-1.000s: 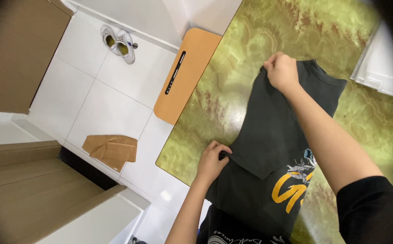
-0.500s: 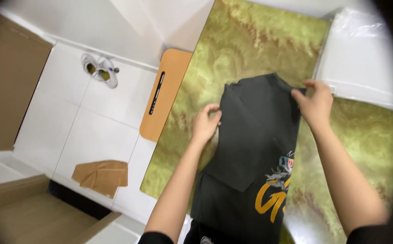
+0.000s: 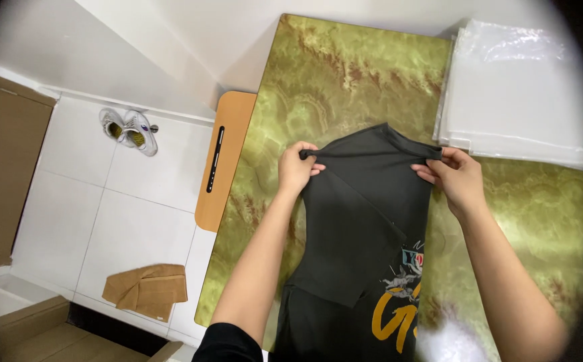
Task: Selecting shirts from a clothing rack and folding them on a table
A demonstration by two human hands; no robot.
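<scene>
A dark grey T-shirt (image 3: 362,228) with a yellow and white print lies on a green marbled table (image 3: 345,74), partly folded lengthwise. My left hand (image 3: 296,167) pinches the shirt's top left corner. At the top right corner my right hand (image 3: 454,177) grips the folded edge. Both hands hold the far end of the shirt, stretched between them just above the tabletop.
A stack of clear plastic bags (image 3: 519,100) lies at the table's far right. An orange board (image 3: 221,157) stands against the table's left edge. On the white tiled floor are a pair of shoes (image 3: 128,129) and a brown cloth (image 3: 146,290).
My left hand moved up from the shirt's side to its top left corner. My right hand shifted along the top edge, and the shirt's far end is now held taut between both hands.
</scene>
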